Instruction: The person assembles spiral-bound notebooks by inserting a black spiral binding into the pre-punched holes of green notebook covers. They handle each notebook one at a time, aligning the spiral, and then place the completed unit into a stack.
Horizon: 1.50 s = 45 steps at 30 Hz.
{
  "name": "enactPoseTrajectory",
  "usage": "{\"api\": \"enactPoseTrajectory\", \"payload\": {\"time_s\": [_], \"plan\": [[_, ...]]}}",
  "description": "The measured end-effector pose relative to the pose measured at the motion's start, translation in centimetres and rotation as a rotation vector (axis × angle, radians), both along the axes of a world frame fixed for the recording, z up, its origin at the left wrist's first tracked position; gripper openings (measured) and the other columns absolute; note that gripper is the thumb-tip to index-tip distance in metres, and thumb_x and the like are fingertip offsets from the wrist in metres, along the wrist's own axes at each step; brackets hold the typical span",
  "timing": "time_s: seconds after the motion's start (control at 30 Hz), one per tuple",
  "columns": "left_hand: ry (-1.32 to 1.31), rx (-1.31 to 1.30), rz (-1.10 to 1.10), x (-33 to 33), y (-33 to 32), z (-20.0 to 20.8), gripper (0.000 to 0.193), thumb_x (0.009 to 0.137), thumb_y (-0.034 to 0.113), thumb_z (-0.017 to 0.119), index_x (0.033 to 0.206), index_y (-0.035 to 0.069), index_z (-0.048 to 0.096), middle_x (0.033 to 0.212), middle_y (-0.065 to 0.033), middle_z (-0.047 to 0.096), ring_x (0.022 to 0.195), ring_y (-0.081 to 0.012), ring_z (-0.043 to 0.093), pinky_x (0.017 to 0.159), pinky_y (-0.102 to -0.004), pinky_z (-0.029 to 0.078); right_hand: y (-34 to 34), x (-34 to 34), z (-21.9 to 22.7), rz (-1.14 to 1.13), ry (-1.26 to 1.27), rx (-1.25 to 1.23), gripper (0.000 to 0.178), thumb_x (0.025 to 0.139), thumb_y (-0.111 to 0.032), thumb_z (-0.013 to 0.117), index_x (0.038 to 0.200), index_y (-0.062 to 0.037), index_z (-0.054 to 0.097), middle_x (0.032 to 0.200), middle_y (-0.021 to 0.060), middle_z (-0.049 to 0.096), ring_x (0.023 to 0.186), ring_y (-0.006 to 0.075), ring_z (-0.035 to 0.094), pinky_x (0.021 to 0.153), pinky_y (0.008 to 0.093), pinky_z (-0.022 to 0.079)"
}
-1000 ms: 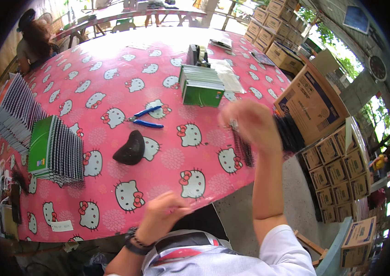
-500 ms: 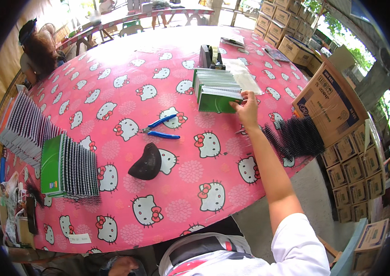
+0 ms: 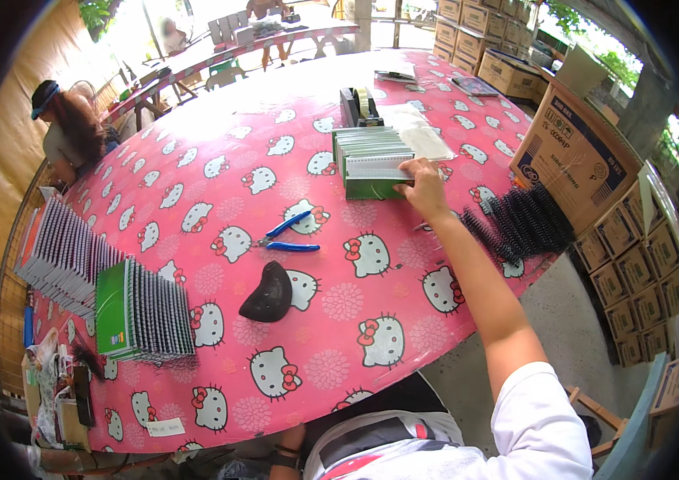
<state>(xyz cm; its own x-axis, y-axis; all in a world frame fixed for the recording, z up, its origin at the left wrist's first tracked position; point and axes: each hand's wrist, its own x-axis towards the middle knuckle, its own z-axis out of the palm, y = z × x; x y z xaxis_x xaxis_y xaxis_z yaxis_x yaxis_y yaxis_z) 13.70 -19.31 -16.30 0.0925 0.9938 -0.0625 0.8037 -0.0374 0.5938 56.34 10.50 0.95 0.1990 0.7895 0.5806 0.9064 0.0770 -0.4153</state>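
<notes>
My right hand (image 3: 422, 189) pinches the right edge of the front green-covered notebook (image 3: 373, 190) in an upright row. White punched page edges (image 3: 379, 166) show above its cover. Behind it stand more green and white notebook blocks (image 3: 370, 141). At the lower edge my left hand (image 3: 294, 438) shows only in part beside a dark wristband; its fingers are hidden. Blue-handled cutters (image 3: 291, 232) lie with handles spread in mid-table, near a black curved piece (image 3: 267, 293). Black spiral coils (image 3: 519, 226) are heaped right of my forearm.
Spiral-bound notebooks stand at left, a green-covered stack (image 3: 147, 310) and a longer row (image 3: 67, 252). A tape dispenser (image 3: 360, 108) and a clear plastic sheet (image 3: 418, 132) lie behind the row. An open carton (image 3: 575, 156) stands at right. Another person (image 3: 75, 132) sits far left.
The front notebook has tipped, so more punched page edge shows above its green cover. My right hand stays on it. My left hand has moved right along the lower edge. The view has shifted slightly.
</notes>
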Motion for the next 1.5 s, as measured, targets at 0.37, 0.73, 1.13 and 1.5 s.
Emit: {"api": "enactPoseTrajectory", "payload": {"time_s": [0.37,0.73,1.13,1.5], "plan": [[-0.828,-0.789,-1.019,6.4,7.7,18.8,0.056,0.091,0.026,0.062,0.138,0.001,0.043,0.142,-0.0142,0.043,0.132,-0.0235,0.039,0.108,-0.0356,0.030,-1.7,-1.7,2.9,0.199,-0.172,-0.190,0.025,0.073,-0.009,0.069,0.097,-0.0065,0.066,0.098,0.0102,0.066,0.097,0.0297,0.061,0.079,0.0388,0.047],[-1.705,-0.394,-0.183,17.8,20.6,16.4,0.047,0.099,0.029,0.047,0.139,0.010,0.032,0.134,-0.0073,0.045,0.126,-0.0217,0.043,0.100,-0.0410,0.041,-10.9,-9.0,5.6,0.468,0.704,-0.436,0.038,0.075,-0.025,0.079,0.097,0.0005,0.063,0.081,0.0036,0.065,0.071,0.0067,0.059,0.064,0.0227,0.047],[-2.041,-0.612,-0.263,15.8,21.9,14.3,0.036,0.100,0.023,0.043,0.131,0.005,0.043,0.124,-0.0093,0.057,0.112,-0.0225,0.057,0.096,-0.0409,0.048,-11.3,-9.1,4.5,0.618,1.186,-0.558,0.021,0.091,-0.022,0.063,0.098,-0.0026,0.062,0.087,0.0001,0.064,0.076,0.0045,0.059,0.067,0.0212,0.048],[-1.940,-0.433,-0.055,15.7,22.5,13.4,0.032,0.098,0.022,0.049,0.124,0.004,0.048,0.118,-0.0092,0.060,0.106,-0.0219,0.060,0.093,-0.0385,0.049,-9.6,-8.3,4.6,0.629,0.950,-0.569,0.030,0.085,-0.020,0.072,0.103,-0.0001,0.059,0.089,0.0023,0.064,0.077,0.0063,0.059,0.069,0.0224,0.049]]}}
